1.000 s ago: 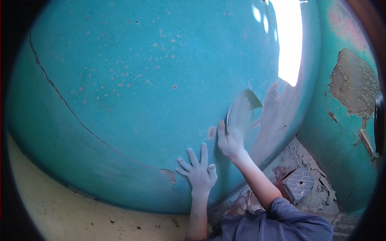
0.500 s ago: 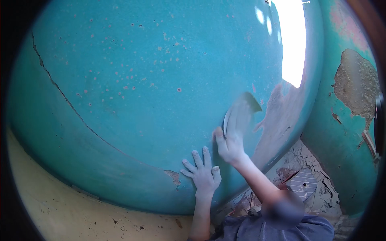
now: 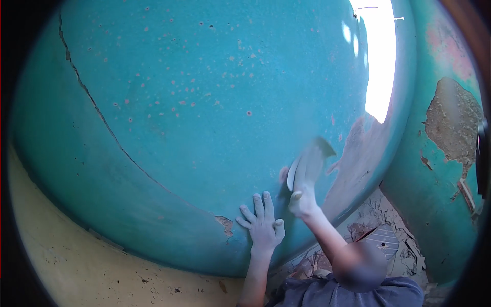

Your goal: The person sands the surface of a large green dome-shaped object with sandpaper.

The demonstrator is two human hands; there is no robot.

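My right hand grips a flat scraper whose blade lies against the turquoise painted wall, beside a patch where the paint is scraped off. My left hand rests flat on the wall, fingers spread, just left of the right hand and right of a small chipped spot. Both hands are dusty white.
A long crack runs down the wall on the left. A yellow band lies below the turquoise. The adjoining wall on the right has a large bare plaster patch. Paint flakes and a round drain grate lie on the floor.
The scraper and my right hand have slid down and slightly right along the wall. My left hand stays pressed on the wall. The camera has shifted a little.
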